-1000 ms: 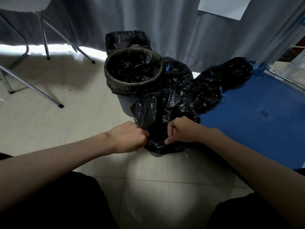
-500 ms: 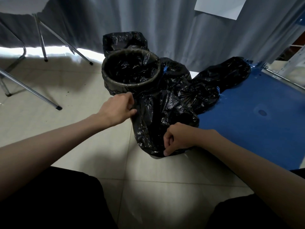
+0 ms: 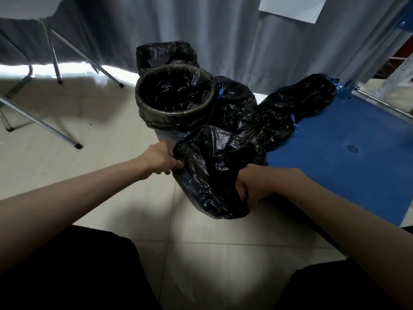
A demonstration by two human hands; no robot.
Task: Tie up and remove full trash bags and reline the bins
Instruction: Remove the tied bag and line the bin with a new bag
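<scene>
The black bag (image 3: 214, 173) hung between both hands over the floor — left hand (image 3: 162, 161) clenched on its left edge, right hand (image 3: 251, 186) gripping the right, its mouth stretched crosswise, the lined bin (image 3: 174, 97) just beyond the left hand.

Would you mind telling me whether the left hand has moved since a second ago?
Yes: the left hand went up toward the bin, away from the right hand.

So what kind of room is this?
Probably a workroom or storeroom, not a home: grey curtain, folding table legs, blue platform, and lined bin among trash bags.
</scene>
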